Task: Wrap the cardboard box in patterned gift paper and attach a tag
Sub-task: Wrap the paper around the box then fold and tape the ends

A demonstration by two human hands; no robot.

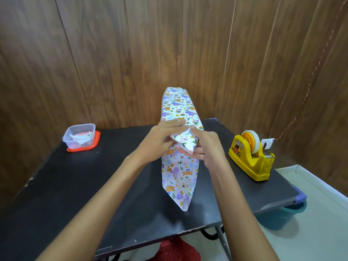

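Note:
The box, covered in white gift paper (178, 108) printed with small coloured animals, stands on edge in the middle of the black table (94, 185). Its near end faces me, where a loose paper flap hangs down to a point close to the table's front. My left hand (162, 136) lies flat on the box's top left at that end, pressing the paper. My right hand (205, 146) pinches a folded triangular flap of the paper between thumb and fingers. No cardboard shows.
A yellow tape dispenser (252, 159) with a white roll stands at the table's right edge. A clear plastic tub (80, 135) on a red lid, holding paper pieces, sits at the back left. Wooden wall panels close off the back.

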